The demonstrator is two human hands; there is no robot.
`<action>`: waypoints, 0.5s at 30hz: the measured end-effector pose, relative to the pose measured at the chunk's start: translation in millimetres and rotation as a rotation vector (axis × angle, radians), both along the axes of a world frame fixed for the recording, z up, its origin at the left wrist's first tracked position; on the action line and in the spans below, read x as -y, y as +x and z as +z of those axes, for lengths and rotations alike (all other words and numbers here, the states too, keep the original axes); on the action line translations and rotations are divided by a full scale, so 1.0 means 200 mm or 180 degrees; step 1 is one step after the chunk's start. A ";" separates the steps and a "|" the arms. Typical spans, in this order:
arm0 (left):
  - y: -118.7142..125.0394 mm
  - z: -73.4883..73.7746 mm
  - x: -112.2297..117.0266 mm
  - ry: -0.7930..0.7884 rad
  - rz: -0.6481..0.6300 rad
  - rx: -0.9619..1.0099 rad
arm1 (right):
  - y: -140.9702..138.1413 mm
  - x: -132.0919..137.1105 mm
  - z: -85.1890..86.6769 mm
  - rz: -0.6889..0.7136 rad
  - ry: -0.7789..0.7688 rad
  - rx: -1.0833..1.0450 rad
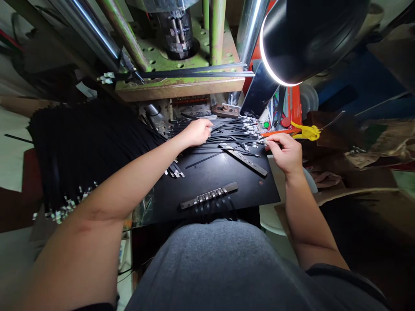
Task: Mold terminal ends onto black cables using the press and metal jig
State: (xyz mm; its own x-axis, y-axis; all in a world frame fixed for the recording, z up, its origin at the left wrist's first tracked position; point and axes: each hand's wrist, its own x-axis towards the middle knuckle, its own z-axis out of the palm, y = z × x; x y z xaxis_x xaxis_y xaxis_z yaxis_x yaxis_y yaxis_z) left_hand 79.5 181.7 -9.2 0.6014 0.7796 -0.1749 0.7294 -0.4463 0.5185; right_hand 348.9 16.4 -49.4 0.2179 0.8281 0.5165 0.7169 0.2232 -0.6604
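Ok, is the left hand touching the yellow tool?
No, the left hand rests on black cables, well away from the yellow tool.

This is a factory workshop: a vertical moulding press with a green-painted platen and chrome guide columns stands directly ahead, lit by a black work lamp. A heap of black terminal-ended cables lies beside a black metal table.

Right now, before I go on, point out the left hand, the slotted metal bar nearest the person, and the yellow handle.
Left hand (195,133): head view, on the back of the hand.
Slotted metal bar (209,195): head view, on the bar's middle.
Yellow handle (306,132): head view, on the handle's middle.
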 end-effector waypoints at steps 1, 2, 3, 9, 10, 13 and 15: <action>0.00 0.00 0.00 0.0016 -0.0003 -0.0016 | 0.01 0.01 0.00 -0.0037 0.0022 0.0049; 0.00 0.01 0.01 0.0028 -0.0002 -0.0039 | 0.02 0.03 0.01 -0.0075 0.0057 0.0102; 0.00 0.01 0.01 0.0040 -0.0001 -0.0061 | 0.03 0.04 0.02 -0.0121 0.0103 0.0154; 0.01 0.03 0.03 0.0119 -0.0038 -0.0133 | 0.11 0.04 0.08 -0.0401 0.0473 0.0376; 0.01 0.03 0.02 0.0134 -0.0037 -0.0125 | 0.12 0.02 0.09 -0.0441 0.0511 0.0411; 0.01 0.02 0.02 0.0232 -0.0078 -0.0081 | 0.14 -0.02 0.11 -0.0517 0.0432 0.0495; 0.00 0.01 0.03 0.0384 -0.0065 -0.0108 | 0.13 -0.04 0.11 -0.0407 0.0290 0.0524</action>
